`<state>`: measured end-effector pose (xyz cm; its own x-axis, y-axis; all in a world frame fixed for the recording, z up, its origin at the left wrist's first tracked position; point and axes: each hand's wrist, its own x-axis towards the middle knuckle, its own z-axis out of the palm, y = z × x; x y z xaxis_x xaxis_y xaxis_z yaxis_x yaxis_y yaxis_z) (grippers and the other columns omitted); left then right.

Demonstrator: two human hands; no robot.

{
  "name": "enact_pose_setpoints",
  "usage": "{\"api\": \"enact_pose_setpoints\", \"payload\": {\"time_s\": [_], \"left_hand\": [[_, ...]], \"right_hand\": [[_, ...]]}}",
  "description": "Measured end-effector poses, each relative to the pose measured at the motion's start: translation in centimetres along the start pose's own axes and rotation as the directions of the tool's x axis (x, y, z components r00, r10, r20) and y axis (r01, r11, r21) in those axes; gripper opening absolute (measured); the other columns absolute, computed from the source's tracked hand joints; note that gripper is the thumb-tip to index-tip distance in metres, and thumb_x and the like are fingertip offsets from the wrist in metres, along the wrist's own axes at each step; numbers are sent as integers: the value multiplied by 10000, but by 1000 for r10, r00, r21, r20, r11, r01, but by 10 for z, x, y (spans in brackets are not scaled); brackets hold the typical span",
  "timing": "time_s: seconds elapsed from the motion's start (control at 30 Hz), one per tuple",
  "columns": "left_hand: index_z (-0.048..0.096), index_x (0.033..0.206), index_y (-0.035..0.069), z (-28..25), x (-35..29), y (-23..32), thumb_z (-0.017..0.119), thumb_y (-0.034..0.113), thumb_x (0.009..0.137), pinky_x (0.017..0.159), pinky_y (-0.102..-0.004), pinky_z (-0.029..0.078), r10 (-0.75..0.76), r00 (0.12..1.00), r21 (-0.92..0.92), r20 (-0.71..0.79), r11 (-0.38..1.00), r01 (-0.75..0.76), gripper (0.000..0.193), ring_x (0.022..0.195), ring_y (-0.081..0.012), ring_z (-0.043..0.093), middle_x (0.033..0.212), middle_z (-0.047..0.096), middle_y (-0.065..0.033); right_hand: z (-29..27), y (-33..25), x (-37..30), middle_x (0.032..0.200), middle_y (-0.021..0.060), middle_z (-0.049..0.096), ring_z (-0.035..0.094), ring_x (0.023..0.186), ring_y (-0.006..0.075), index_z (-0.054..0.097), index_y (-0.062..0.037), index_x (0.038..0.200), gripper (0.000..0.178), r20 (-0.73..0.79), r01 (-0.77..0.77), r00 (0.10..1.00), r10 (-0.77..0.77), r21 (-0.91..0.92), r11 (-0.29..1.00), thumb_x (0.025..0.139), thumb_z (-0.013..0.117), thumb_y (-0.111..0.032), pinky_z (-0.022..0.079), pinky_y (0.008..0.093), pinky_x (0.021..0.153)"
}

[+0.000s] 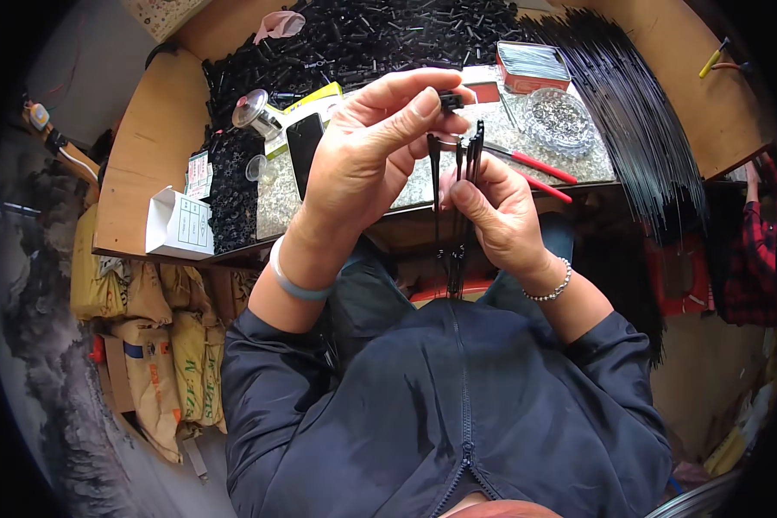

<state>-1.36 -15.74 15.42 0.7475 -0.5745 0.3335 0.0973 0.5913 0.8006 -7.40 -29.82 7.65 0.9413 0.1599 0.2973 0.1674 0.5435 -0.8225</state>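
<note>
My left hand [367,142] is raised over the front of the worktable, thumb and fingers pinched on a small black piece [451,102]. Just below and to the right of it, my right hand [502,211] is closed around a bundle of thin black rods [457,216]. These hang roughly upright, their upper ends close beneath my left fingers and their lower ends above my lap. One rod [435,186] stands a little apart on the bundle's left. Red-handled pliers [544,167] lie on the tabletop behind my right hand, partly covered by it.
Loose black parts [363,39] heap along the back and left. Long black rods [617,95] cover the right side. A tin of thin pins [533,67], a clear dish [559,121], a phone [304,151] and a white box [180,226] are on the table. Sacks [151,371] stand at lower left.
</note>
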Motion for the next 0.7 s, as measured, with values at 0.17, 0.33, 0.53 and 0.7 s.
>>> {"api": "enact_pose_setpoints", "payload": {"time_s": [0.17,0.33,0.53,0.7], "left_hand": [[576,1066,-36,2,-3,-4,568,33,852,784,-287,502,-13,998,29,-56,999,15,225,860,-179,619,1021,612,-136],[582,1043,-38,1,-5,-8,612,-10,806,788,-281,502,1,994,49,-108,999,4,240,849,-170,621,1006,619,-120],[570,1052,-60,-1,-12,-10,653,-80,743,798,-246,500,76,997,270,-27,961,-66,321,880,-143,604,991,614,-118],[591,1020,-60,2,-14,-6,661,-69,742,803,-250,495,114,994,356,-8,929,-103,288,892,-149,601,979,618,-112]], "right_hand": [[1,-1,0,850,7,561,517,760,62,546,-35,935,138,-17,8,1000,-8,-7,1000,874,586,-152,420,203,712],[2,-3,0,856,6,565,525,760,62,547,-36,943,113,-41,12,999,-13,-30,999,871,584,-115,427,206,710],[5,-4,-1,833,5,556,520,753,68,539,-36,939,88,-44,17,999,-18,-5,1000,872,570,-84,426,208,711],[4,-2,-1,836,14,551,516,754,76,537,-30,959,110,-1,49,999,-49,4,999,876,567,-96,425,213,721]]}}
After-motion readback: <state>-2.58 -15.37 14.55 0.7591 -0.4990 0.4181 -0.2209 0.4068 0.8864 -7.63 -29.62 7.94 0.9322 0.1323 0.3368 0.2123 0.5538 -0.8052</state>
